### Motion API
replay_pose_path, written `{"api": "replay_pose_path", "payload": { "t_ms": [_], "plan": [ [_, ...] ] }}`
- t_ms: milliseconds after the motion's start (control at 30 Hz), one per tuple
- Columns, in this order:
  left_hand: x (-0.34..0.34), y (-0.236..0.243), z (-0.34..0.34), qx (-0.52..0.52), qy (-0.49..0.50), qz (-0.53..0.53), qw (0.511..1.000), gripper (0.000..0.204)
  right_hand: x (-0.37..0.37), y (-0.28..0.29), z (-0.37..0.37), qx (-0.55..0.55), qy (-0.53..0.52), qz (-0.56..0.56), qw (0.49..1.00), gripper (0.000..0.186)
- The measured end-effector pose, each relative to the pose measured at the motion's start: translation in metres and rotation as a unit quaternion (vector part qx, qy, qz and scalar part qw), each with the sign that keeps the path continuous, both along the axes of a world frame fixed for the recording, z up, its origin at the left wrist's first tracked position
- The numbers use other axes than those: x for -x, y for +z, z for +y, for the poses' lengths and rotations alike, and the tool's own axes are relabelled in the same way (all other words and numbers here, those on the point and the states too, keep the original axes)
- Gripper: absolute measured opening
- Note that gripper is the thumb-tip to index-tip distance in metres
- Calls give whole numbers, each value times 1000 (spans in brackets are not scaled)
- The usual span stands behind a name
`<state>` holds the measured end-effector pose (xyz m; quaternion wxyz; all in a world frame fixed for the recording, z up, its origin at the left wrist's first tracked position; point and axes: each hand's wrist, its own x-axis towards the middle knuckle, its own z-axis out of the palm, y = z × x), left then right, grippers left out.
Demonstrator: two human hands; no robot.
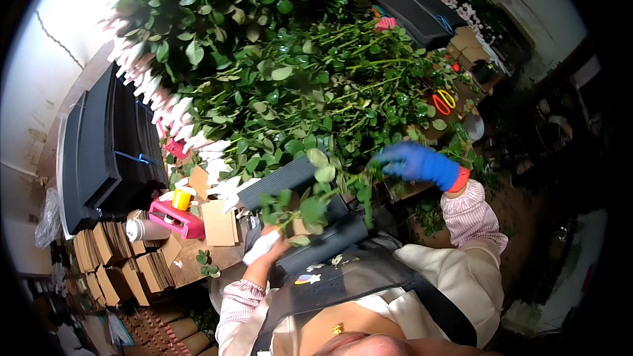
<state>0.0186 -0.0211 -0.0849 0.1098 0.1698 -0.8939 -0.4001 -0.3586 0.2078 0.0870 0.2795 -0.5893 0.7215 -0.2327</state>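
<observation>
My left hand (pixel 280 245) is closed around a leafy rose stem (pixel 315 209), close to its white-wrapped head (pixel 261 246); leaves hide part of the fingers. The stem runs up and right across my front. At its far end is my right hand (pixel 415 162), in a blue glove with a red cuff. Motion blurs those fingers, so whether they touch the stem cannot be made out. Beneath the stem lie dark ribbed sheets (pixel 280 183). Just beyond, a thick heap of leafy rose stems (pixel 264 92) covers the table, with white-wrapped heads (pixel 173 113) along its left side.
Black sheets (pixel 99 151) stand stacked at left. Near them are a pink holder (pixel 191 226) with a yellow piece, a white lidded cup (pixel 146 229) and cardboard pieces (pixel 109 244). Scissors (pixel 442 103) with red and yellow handles lie right. Another black stack (pixel 409 10) sits far right.
</observation>
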Motion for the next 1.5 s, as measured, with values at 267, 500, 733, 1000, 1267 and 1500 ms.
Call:
{"api": "replay_pose_path", "payload": {
  "t_ms": [267,500,733,1000,1267,1500],
  "plan": [
    [8,14,3,21,-34,-36,999,45,-9,-96,15,-243,61,176,952,33],
    [7,30,1,-15,-61,-63,996,38,-28,-25,-80,189,-116,372,901,33],
    [9,34,-2,20,-101,-77,992,33,17,-17,-105,279,-131,381,872,48],
    [-1,14,-3,-102,-66,-130,984,30,-45,63,-63,320,-19,446,836,49],
    [9,20,2,-14,-56,-32,998,30,125,-8,19,272,-293,402,824,47],
    [-4,-1,3,-56,-13,-36,998,49,1,65,-2,177,-65,335,923,48]
  ]
}}
